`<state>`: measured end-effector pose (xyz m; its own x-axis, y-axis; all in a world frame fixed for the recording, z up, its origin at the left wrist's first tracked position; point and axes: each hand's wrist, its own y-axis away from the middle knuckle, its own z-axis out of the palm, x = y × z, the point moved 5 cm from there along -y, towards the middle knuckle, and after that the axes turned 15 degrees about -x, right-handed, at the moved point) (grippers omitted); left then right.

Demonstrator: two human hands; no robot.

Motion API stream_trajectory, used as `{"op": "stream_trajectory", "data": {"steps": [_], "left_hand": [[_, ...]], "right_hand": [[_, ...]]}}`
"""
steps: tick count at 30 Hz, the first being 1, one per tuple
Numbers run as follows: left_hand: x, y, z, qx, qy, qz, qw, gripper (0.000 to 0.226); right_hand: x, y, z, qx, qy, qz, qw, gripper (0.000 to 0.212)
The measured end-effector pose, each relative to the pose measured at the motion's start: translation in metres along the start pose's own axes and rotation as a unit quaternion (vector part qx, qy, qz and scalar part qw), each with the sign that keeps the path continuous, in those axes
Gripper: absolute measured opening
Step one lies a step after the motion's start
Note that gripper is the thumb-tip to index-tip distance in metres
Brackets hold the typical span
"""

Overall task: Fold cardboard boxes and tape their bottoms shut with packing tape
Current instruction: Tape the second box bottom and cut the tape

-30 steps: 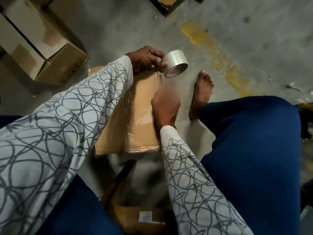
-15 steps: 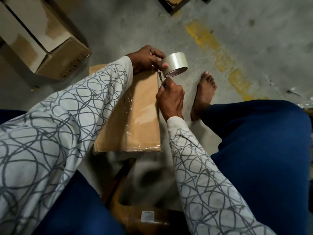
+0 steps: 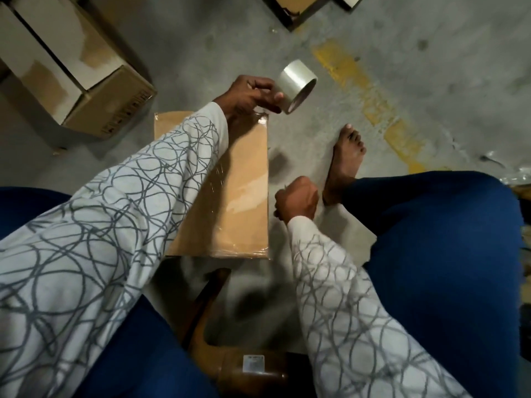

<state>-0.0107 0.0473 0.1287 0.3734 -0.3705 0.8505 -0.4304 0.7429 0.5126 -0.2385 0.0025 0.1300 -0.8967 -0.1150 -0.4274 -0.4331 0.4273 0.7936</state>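
At the bottom edge, between two blue knees (image 3: 448,254), lies a brown object (image 3: 253,377) bearing a small white label (image 3: 253,362); its print is too small to read. Above it, at centre, the box (image 3: 244,196) rests flat on the concrete floor (image 3: 201,53), its near and right edges fully in sight and its left part hidden under a patterned sleeve (image 3: 138,202). A glossy clear strip (image 3: 244,193) runs across its face. The right hand (image 3: 297,201) hovers just beside the box's right edge, fingers curled into a fist; whether it holds anything cannot be told. A narrow band of bare floor separates the box from a bare foot (image 3: 346,159) at centre right. At the box's far corner the left hand (image 3: 248,94) pinches the roll (image 3: 297,86) between thumb and fingers, lifted clear of the box. Beyond the roll, open floor reaches a worn yellow line (image 3: 370,101). At upper left sit stacked cartons (image 3: 86,81), with dark, unreadable print on one side.
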Motion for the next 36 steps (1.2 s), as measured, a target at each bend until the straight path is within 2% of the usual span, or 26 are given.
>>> {"op": "stream_trajectory", "data": {"steps": [2,4,7,9,11,13,14,15,17,19,21,24,26,31,36], "left_hand": [[-0.004,0.002,-0.005,0.004,0.009,-0.01,1.0,0.034],[-0.004,0.003,-0.007,0.014,0.021,-0.015,1.0,0.034],[-0.005,0.006,-0.013,0.021,0.058,-0.013,0.998,0.038],[-0.003,0.01,-0.014,0.022,0.083,-0.001,0.996,0.038],[0.001,0.014,-0.016,0.029,0.103,0.024,0.994,0.033],[0.01,0.024,-0.018,0.028,0.084,0.047,0.995,0.034],[0.013,0.029,-0.018,0.025,0.058,0.051,0.997,0.035],[0.016,0.035,-0.017,0.025,0.027,0.046,0.998,0.035],[0.017,0.05,-0.013,0.037,-0.017,0.01,0.999,0.035],[0.019,0.071,-0.002,0.039,-0.074,-0.012,0.996,0.034],[0.026,0.095,0.018,0.016,-0.114,-0.012,0.993,0.031],[0.04,0.139,0.044,-0.002,-0.138,0.01,0.99,0.028],[0.047,0.166,0.055,0.003,-0.141,0.021,0.99,0.03],[0.062,0.232,0.078,0.05,-0.072,0.053,0.995,0.046],[0.063,0.274,0.092,0.106,-0.039,0.038,0.993,0.062]], "right_hand": [[-0.017,0.027,0.005,0.031,0.039,-0.059,0.997,0.009],[-0.039,0.054,0.005,0.049,0.066,-0.124,0.989,0.02],[-0.058,0.074,0.026,-0.001,0.124,-0.212,0.969,0.027],[-0.054,0.073,0.041,-0.064,0.184,-0.203,0.96,0.047],[-0.049,0.064,0.043,-0.129,0.204,-0.164,0.956,0.077],[-0.047,0.057,0.037,-0.175,0.236,-0.133,0.946,0.102],[-0.047,0.055,0.03,-0.183,0.234,-0.125,0.947,0.106],[-0.05,0.055,0.02,-0.173,0.203,-0.129,0.955,0.102],[-0.061,0.057,-0.009,-0.082,0.062,-0.172,0.98,0.078],[-0.07,0.064,-0.038,0.013,-0.102,-0.186,0.977,0.057],[-0.074,0.066,-0.05,0.002,-0.237,-0.152,0.959,0.052],[-0.075,0.081,-0.048,-0.097,-0.387,-0.154,0.904,0.044],[-0.071,0.095,-0.048,-0.131,-0.437,-0.164,0.874,0.045],[-0.058,0.138,-0.045,-0.172,-0.487,-0.197,0.833,0.039],[-0.05,0.172,-0.044,-0.188,-0.497,-0.211,0.82,0.034]]}}
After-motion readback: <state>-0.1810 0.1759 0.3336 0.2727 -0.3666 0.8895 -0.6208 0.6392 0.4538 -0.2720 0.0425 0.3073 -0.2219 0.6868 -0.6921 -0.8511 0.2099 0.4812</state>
